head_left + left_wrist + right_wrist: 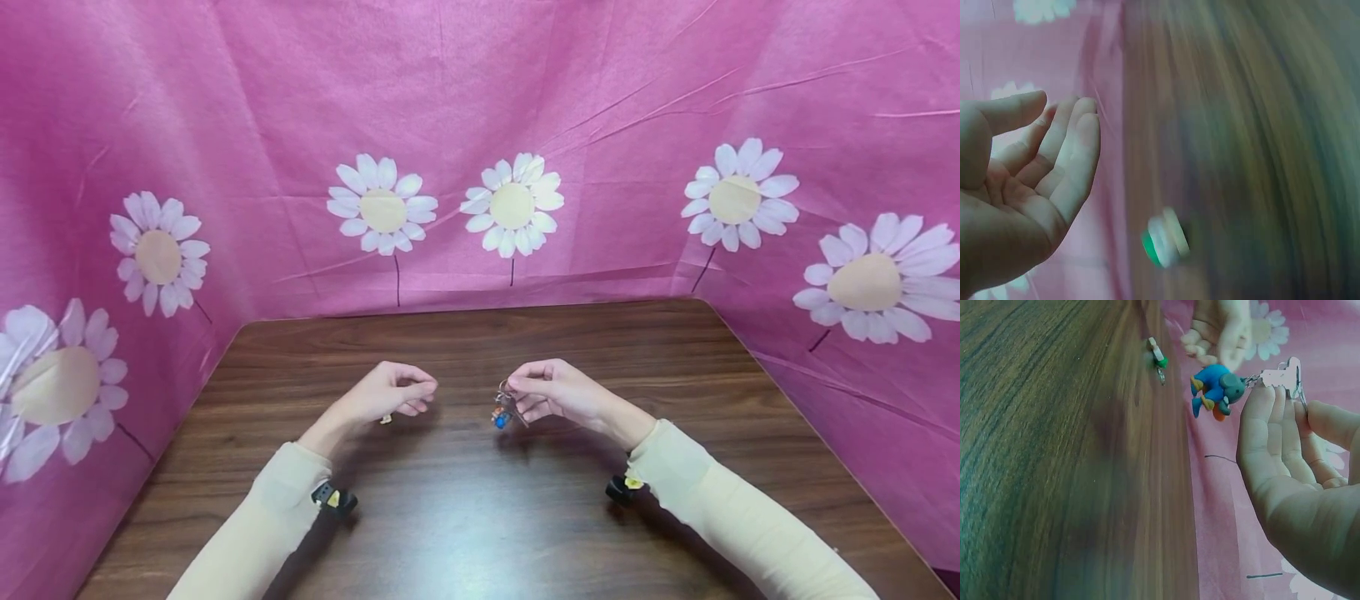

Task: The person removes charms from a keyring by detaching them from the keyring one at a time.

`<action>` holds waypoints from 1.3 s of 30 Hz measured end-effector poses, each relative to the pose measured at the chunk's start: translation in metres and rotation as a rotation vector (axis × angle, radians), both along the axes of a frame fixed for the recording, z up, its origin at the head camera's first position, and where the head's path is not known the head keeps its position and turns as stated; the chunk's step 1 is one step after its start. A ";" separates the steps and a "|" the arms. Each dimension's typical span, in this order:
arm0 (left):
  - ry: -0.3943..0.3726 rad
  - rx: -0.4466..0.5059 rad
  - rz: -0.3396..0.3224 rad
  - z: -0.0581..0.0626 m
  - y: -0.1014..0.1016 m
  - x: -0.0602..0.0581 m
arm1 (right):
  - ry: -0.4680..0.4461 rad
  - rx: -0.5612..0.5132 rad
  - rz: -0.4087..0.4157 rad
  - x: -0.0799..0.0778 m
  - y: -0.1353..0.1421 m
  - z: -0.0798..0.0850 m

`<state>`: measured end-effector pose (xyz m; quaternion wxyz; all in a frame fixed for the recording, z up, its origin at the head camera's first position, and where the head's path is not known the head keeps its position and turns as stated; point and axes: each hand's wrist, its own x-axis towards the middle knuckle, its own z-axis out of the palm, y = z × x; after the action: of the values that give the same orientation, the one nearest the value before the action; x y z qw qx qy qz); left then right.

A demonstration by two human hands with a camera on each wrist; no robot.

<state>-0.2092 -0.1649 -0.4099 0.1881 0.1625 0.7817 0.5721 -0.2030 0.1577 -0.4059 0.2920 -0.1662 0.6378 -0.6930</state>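
Note:
Between thumb and fingertips, my right hand (pixel 561 395) pinches the metal ring of a keychain above the table. From it hang silver keys (pixel 1277 379) and a small blue and grey elephant figure (pixel 1215 386), with orange and yellow parts. My left hand (pixel 384 392) is raised opposite, fingers gently bent and holding nothing; the left wrist view shows a gap between thumb and fingers. On the table below the left hand lies a small green, white and cream object (pixel 1167 240), blurred there and mostly hidden by the hand in the head view. A metal ring shows at its green end in the right wrist view.
The brown wood-grain table (pixel 450 517) is walled at the back and sides by a pink cloth (pixel 600 75) with white daisies. Dark wrist cameras (pixel 336 500) sit under both cream sleeves (pixel 255 517).

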 end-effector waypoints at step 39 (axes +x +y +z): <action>0.056 0.135 0.011 0.010 0.067 0.022 | -0.025 -0.029 0.051 0.006 -0.019 -0.003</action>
<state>-0.1874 -0.0975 -0.3996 0.1518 0.1864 0.7471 0.6197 -0.1967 0.1386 -0.4088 0.3150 -0.1778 0.6196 -0.6966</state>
